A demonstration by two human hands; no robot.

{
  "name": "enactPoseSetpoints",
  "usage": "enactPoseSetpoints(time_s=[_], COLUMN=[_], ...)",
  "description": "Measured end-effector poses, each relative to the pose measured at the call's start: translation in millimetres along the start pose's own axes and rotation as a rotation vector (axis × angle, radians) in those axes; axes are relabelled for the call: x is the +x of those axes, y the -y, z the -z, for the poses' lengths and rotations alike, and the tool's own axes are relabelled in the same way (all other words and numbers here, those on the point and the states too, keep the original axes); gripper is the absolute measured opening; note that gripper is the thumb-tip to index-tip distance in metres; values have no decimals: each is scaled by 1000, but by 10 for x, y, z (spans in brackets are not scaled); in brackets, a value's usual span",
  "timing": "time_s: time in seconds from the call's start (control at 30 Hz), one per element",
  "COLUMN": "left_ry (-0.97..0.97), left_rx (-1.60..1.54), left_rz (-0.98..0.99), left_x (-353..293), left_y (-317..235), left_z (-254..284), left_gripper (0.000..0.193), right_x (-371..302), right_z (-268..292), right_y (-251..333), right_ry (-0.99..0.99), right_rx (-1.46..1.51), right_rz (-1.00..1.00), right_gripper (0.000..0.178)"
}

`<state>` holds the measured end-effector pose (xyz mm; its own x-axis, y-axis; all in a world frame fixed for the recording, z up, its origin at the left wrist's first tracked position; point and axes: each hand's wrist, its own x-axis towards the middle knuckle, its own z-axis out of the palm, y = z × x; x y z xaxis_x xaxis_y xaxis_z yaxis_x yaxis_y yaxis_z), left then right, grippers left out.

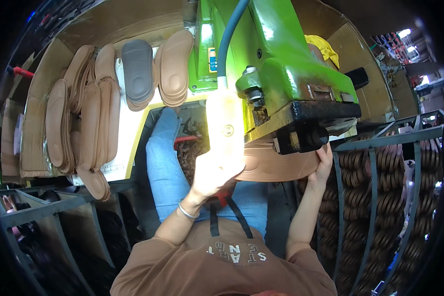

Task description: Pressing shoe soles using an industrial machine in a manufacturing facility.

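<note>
A tan insole (283, 165) with a dotted surface lies crosswise below the head of a green machine (301, 74), and part of its upper edge is hidden by the machine. My left hand (213, 173) is closed at its left end, the thumb along the edge; glare and a bright lamp head (226, 116) hide most of the fingers. Around the right end my right hand (323, 165) is closed, with fingers up beside the machine's black round part (314, 138).
Stacks of tan insoles (96, 118) lie left on a white table (126, 160), with a grey insole (138, 69) on one pile. Cardboard (34, 123) walls the table. Metal racks (372, 197) of brown pieces stand right; another rack (59, 207) stands left. A blue gooseneck (228, 42) carries the lamp.
</note>
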<state>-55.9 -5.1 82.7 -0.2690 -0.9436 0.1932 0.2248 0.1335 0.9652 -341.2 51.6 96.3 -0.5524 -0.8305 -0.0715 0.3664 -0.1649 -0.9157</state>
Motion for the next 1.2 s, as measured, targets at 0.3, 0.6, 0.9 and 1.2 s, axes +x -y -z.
enactPoseSetpoints(time_s=[0.3,0.6,0.9,1.2], left_ry=[-61,-233,461,21], left_rx=[-143,-113,178,262], left_rz=[247,321,360,170], left_x=[-45,-621,-301,-41], left_y=[-205,-157,-327,39], left_z=[787,1462,768,-234], left_gripper=[36,31,40,20], right_x=[-100,-417,-479,-1466], right_z=[-402,-1077,-1396,-345], right_y=[-462,-626,-634,-914], right_ry=[95,305,375,488], right_rx=[92,27,-41,-477], right_rz=[-22,-40,-13,-324], right_gripper=[39,39,33,51])
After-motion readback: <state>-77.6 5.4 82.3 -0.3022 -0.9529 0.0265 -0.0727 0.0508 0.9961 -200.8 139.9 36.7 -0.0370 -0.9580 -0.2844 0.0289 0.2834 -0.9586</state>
